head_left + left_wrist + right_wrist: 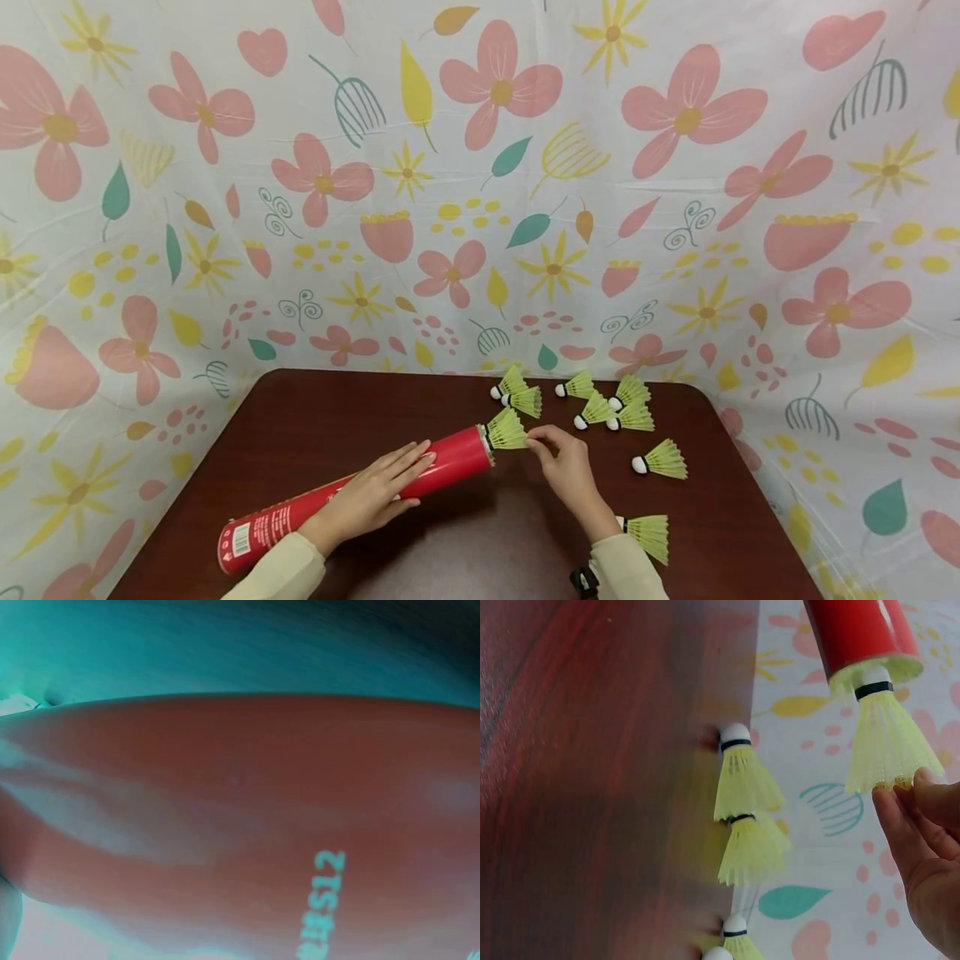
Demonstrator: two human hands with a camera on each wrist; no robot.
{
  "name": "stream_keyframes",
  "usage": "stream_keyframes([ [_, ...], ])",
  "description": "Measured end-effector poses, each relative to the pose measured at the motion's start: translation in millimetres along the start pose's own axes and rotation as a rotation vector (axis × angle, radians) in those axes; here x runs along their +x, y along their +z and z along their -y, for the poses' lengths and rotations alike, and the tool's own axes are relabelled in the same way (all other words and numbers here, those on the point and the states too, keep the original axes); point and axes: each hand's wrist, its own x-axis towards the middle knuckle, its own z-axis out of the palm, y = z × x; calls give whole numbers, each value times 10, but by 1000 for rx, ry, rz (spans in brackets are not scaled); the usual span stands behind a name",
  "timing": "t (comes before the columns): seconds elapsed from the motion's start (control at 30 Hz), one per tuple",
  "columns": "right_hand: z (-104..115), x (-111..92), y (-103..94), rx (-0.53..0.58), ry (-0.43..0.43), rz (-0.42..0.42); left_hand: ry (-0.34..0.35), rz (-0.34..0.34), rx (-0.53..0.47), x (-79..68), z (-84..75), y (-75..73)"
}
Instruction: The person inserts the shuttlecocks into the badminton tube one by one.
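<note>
A red shuttlecock tube [450, 460] lies slanted across the table, its mouth toward the right. My left hand [375, 493] grips the tube from above near its middle, fingers over the top and thumb along the near side. In the left wrist view the red tube [240, 810] fills most of the picture. My right hand [566, 467] pinches the skirt edge of a yellow-green shuttlecock [507, 430]. In the right wrist view that shuttlecock [889, 742] has its white cork at the tube's mouth, with the skirt outside, between thumb and fingertips.
Several loose shuttlecocks lie at the back right of the dark wooden table [345, 408]. One shuttlecock [662, 459] lies farther right, and another [647, 535] sits beside the right sleeve. A flower-printed curtain [480, 192] stands behind the table.
</note>
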Motion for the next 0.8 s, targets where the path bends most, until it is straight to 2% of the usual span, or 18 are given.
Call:
stream_keyframes([
  [0.57, 57, -47, 228, 39, -67, 24, 8, -3, 1, 28, -26, -11],
  [0.8, 72, -74, 258, 20, -79, 15, -7, 26, -11, 27, -59, -27],
])
